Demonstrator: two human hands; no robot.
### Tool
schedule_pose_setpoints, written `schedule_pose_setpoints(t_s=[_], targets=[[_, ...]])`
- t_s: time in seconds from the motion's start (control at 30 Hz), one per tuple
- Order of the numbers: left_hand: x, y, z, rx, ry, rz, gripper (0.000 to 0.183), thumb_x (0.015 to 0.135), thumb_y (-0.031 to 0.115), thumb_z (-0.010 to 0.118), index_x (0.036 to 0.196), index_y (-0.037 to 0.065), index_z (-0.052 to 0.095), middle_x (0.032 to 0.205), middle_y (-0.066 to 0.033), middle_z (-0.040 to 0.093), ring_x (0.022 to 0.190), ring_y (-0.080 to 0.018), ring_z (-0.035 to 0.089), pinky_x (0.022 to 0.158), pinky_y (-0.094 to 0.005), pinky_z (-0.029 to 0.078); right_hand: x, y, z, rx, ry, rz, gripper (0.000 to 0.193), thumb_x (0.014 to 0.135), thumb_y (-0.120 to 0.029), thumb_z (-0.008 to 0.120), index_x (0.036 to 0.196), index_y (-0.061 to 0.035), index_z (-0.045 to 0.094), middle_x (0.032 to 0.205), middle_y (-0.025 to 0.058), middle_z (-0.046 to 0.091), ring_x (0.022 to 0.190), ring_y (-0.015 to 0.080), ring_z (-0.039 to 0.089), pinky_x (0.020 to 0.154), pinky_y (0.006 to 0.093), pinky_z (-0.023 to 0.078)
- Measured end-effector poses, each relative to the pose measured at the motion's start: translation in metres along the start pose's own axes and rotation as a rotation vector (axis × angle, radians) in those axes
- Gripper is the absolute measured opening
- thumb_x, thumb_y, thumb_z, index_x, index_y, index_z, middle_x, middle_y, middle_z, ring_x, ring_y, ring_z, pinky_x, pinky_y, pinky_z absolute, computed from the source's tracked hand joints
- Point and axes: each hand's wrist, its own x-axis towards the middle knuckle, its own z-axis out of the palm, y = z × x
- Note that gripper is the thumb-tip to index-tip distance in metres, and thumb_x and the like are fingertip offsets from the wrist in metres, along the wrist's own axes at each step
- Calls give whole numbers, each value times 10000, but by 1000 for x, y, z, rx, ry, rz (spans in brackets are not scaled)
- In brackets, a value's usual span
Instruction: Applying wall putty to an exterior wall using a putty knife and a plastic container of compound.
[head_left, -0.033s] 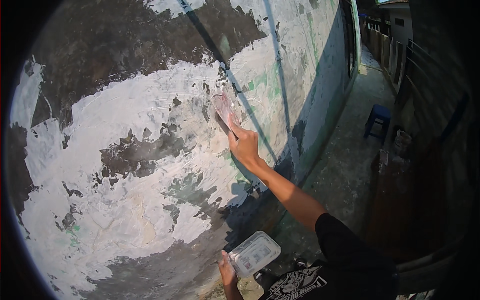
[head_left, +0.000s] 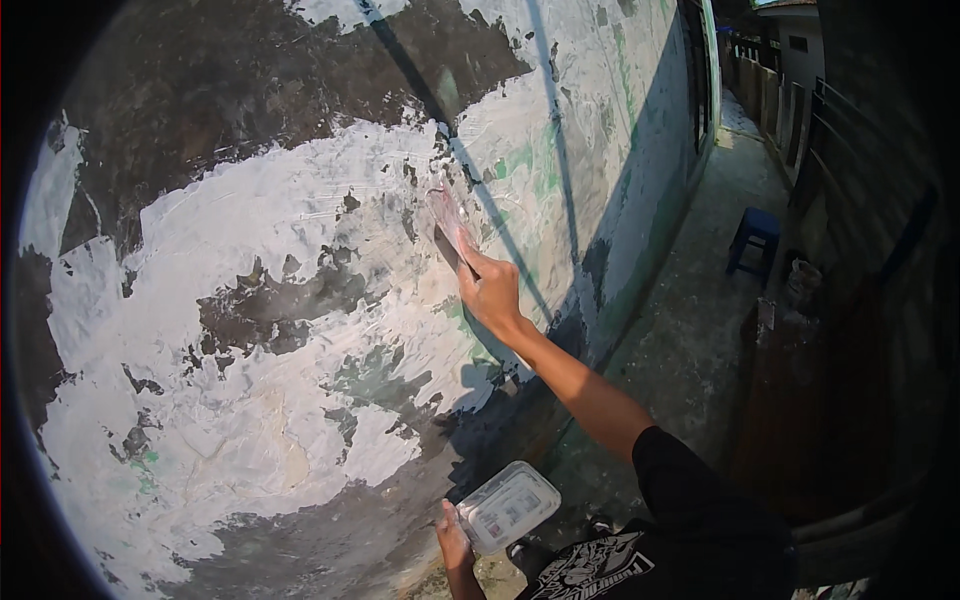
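Nearest me, my left hand [head_left: 455, 540] pinches the near end of a clear rectangular plastic tub [head_left: 512, 507], thumb on its rim; I can't see how the other fingers sit. Up and ahead of that hand, my right hand [head_left: 490, 292] is closed around the lower end of a flat, whitish-pink smeared scraper [head_left: 447, 212], the finger on its near side laid out along the tool. I judge that smoothing white filler [head_left: 240, 215] goes best with a low blade angle, light even pressure and overlapping strokes, the tub kept close below to catch drips. The scraper lies just beyond my right fingertips, by the wall [head_left: 290, 95]; its shadow falls just beside it, and I can't tell whether the whole edge touches. It points up and slightly left from my hand, its long axis slanting that way. Far off to that hand's right stands a blue stool [head_left: 757, 232].
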Motion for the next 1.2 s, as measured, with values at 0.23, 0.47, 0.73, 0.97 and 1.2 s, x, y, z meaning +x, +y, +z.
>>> schedule_pose_setpoints(t_s=[0.23, 0.47, 0.73, 0.97, 1.2], targets=[[15, -16, -10, -33, -37, -11, 525, 1000, 479, 479, 906, -5, 658, 823, -43, 645, 707, -127, 577, 681, -277, 479, 5, 15, -27, 247, 112, 271, 309, 900, -56, 614, 1191, 47, 628, 835, 139, 683, 718, 153, 616, 619, 269, 479], [8, 4, 9, -22, 43, -73, 511, 1002, 461, 498, 638, 104, 525, 645, 54, 481, 582, -56, 395, 534, -251, 335, 2, 10, 19, -168, -85, -25, 586, 790, -38, 623, 1363, -17, 502, 951, 228, 675, 725, 393, 636, 643, 414, 513], [39, 0, 14, 54, -121, -104, 554, 985, 496, 499, 897, -20, 681, 800, -53, 652, 679, -138, 579, 652, -289, 483, -13, -6, -11, -22, -238, -31, 547, 834, -40, 610, 1369, -29, 496, 975, 250, 672, 751, 364, 668, 679, 397, 530], [35, 40, 30, 99, -162, -122, 612, 994, 495, 470, 967, -75, 695, 824, -91, 693, 703, -161, 638, 687, -294, 513, 4, -2, -36, 41, -36, 190, 521, 835, 4, 591, 1350, -41, 528, 1076, 276, 646, 857, 384, 672, 721, 399, 527], [48, 44, 9, 63, -196, -48, 617, 989, 512, 471, 965, -62, 694, 832, -88, 693, 715, -151, 638, 685, -286, 515, -30, -5, 29, -147, -111, -34, 601, 780, -7, 616, 1367, -6, 489, 1167, 262, 616, 867, 398, 647, 746, 396, 528]])
